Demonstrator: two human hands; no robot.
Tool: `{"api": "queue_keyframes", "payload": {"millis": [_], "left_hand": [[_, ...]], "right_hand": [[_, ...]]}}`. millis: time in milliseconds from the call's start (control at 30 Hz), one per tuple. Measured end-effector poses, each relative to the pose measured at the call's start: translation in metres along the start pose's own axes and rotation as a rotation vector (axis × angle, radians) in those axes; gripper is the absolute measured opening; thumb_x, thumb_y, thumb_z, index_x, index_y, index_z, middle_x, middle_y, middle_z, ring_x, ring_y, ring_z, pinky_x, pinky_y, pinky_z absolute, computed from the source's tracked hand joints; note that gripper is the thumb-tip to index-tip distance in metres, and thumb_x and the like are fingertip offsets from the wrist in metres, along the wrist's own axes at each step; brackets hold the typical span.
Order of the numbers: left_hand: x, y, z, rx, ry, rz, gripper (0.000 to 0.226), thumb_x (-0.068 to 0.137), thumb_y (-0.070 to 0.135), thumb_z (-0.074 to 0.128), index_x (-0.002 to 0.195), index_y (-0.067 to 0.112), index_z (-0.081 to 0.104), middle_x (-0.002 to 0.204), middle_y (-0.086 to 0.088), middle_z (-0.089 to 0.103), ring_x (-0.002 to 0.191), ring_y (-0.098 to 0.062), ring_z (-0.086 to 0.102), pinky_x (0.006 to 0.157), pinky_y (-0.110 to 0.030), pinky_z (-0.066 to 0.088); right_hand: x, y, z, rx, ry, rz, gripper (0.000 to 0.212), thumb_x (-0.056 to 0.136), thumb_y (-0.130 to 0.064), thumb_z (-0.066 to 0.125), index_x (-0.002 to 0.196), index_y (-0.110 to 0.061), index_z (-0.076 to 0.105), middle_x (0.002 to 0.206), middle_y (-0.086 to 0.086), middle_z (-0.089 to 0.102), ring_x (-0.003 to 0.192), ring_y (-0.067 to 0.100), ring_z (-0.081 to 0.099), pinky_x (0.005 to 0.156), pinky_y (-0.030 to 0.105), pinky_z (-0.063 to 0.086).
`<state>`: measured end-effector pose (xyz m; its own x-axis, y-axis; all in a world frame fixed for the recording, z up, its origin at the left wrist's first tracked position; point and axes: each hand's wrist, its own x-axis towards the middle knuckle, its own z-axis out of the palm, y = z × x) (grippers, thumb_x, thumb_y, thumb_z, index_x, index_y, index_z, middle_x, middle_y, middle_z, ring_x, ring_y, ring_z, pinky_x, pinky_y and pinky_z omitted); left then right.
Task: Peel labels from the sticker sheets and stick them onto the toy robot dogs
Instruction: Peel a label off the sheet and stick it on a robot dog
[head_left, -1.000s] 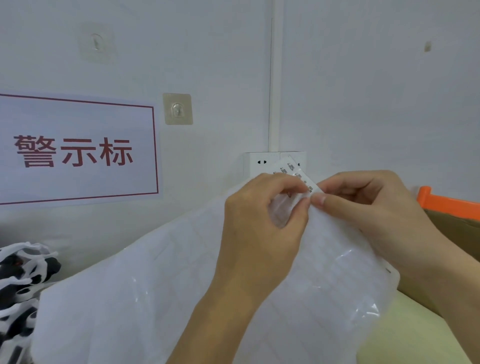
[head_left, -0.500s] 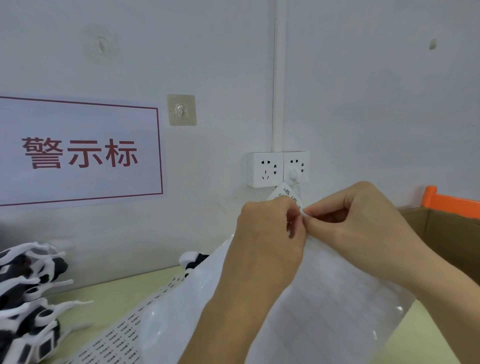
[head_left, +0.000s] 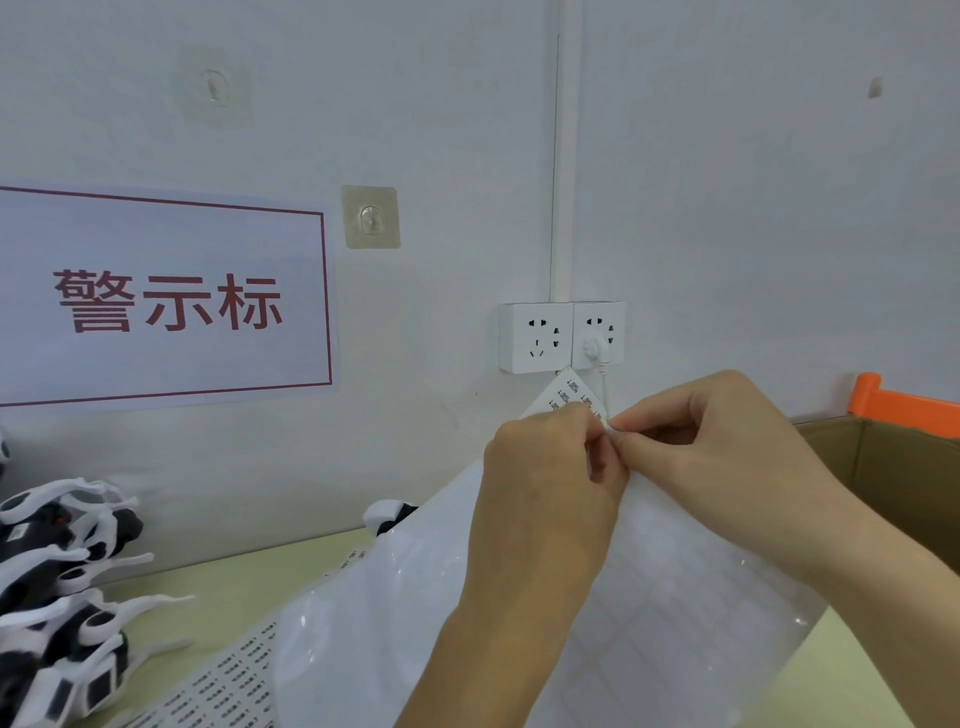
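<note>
Wall sign (head_left: 166, 299) reads "警示标"; both hands pinch the sticker sheet (head_left: 675, 597).

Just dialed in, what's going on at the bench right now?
A person holds a sticker sheet up in front of the wall. The left hand grips its top corner while the right hand pinches at a label there, apparently peeling it off. A pile of black-and-white toy dogs waits on the table at left, and another sheet lies flat beside them. No label has reached a dog yet in this view.
</note>
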<state>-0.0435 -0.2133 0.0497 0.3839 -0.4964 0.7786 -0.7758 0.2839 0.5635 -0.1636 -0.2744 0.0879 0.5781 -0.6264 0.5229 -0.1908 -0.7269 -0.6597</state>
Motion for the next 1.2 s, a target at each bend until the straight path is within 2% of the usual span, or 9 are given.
{"api": "queue_keyframes", "payload": {"millis": [100,267,433,667,767,900,967,1100,1200], "left_hand": [[-0.001,0.001,-0.001,-0.052,0.037,-0.002,0.008,0.087,0.008,0.070,0.079,0.008,0.073,0.074,-0.003,0.072,0.072,-0.022,0.070,0.068,-0.042,0.058],[0.000,0.006,-0.004,-0.178,0.070,-0.044,0.009,0.083,0.007,0.073,0.078,0.014,0.076,0.072,0.008,0.073,0.072,-0.004,0.071,0.071,-0.033,0.060],[0.000,0.004,-0.005,-0.166,0.046,-0.036,0.009,0.084,0.007,0.071,0.079,0.013,0.076,0.073,0.007,0.073,0.071,-0.004,0.071,0.069,-0.032,0.060],[0.009,-0.002,-0.018,-0.234,-0.144,-0.070,0.014,0.084,0.011,0.079,0.075,0.021,0.074,0.077,0.018,0.072,0.074,0.004,0.070,0.064,-0.007,0.051],[0.011,-0.004,-0.020,-0.179,-0.160,-0.100,0.018,0.083,0.015,0.080,0.071,0.026,0.075,0.074,0.017,0.072,0.074,0.004,0.068,0.061,-0.007,0.048],[0.011,-0.004,-0.022,-0.196,-0.184,-0.152,0.022,0.084,0.010,0.077,0.069,0.025,0.076,0.070,0.015,0.073,0.071,0.002,0.068,0.067,-0.010,0.051],[0.012,-0.003,-0.023,-0.200,-0.198,-0.172,0.020,0.085,0.010,0.076,0.070,0.023,0.077,0.070,0.013,0.074,0.071,0.002,0.069,0.069,-0.011,0.052],[0.010,-0.002,-0.021,-0.193,-0.192,-0.159,0.016,0.086,0.010,0.073,0.073,0.019,0.077,0.071,0.013,0.074,0.070,0.003,0.069,0.066,-0.008,0.050],[0.009,-0.002,-0.019,-0.181,-0.191,-0.135,0.010,0.085,0.013,0.074,0.076,0.018,0.076,0.071,0.013,0.073,0.071,0.003,0.069,0.065,-0.009,0.051]], "right_hand": [[0.000,0.000,-0.003,0.063,-0.001,0.034,0.018,0.084,-0.020,0.066,0.076,-0.027,0.081,0.078,0.002,0.077,0.085,0.022,0.074,0.086,0.047,0.057],[-0.001,-0.001,-0.005,0.178,-0.016,0.050,0.016,0.087,-0.019,0.070,0.079,-0.028,0.081,0.081,-0.005,0.078,0.085,0.008,0.074,0.091,0.037,0.056],[0.000,0.001,-0.005,0.178,-0.032,0.056,0.016,0.086,-0.021,0.070,0.079,-0.030,0.081,0.080,-0.004,0.078,0.085,0.010,0.075,0.088,0.037,0.055],[0.002,0.006,-0.012,0.099,-0.078,0.037,0.022,0.088,-0.021,0.070,0.079,-0.038,0.080,0.080,-0.013,0.077,0.082,0.000,0.073,0.077,0.024,0.051],[0.002,0.007,-0.014,0.042,-0.134,0.009,0.026,0.091,-0.019,0.068,0.081,-0.039,0.080,0.081,-0.010,0.077,0.080,0.006,0.073,0.077,0.024,0.050],[0.004,0.010,-0.016,0.014,-0.133,-0.015,0.024,0.092,-0.017,0.067,0.080,-0.032,0.081,0.080,0.008,0.076,0.080,0.032,0.068,0.069,0.037,0.050],[0.004,0.009,-0.016,0.006,-0.146,-0.009,0.026,0.092,-0.016,0.067,0.079,-0.032,0.081,0.077,0.000,0.077,0.078,0.022,0.071,0.071,0.035,0.053],[0.004,0.010,-0.016,0.007,-0.146,0.005,0.025,0.092,-0.016,0.068,0.075,-0.030,0.081,0.067,-0.003,0.073,0.058,0.001,0.057,0.058,0.015,0.043],[0.005,0.012,-0.015,-0.001,-0.151,0.006,0.023,0.091,-0.020,0.068,0.077,-0.033,0.081,0.072,-0.002,0.075,0.068,0.003,0.065,0.067,0.021,0.049]]}}
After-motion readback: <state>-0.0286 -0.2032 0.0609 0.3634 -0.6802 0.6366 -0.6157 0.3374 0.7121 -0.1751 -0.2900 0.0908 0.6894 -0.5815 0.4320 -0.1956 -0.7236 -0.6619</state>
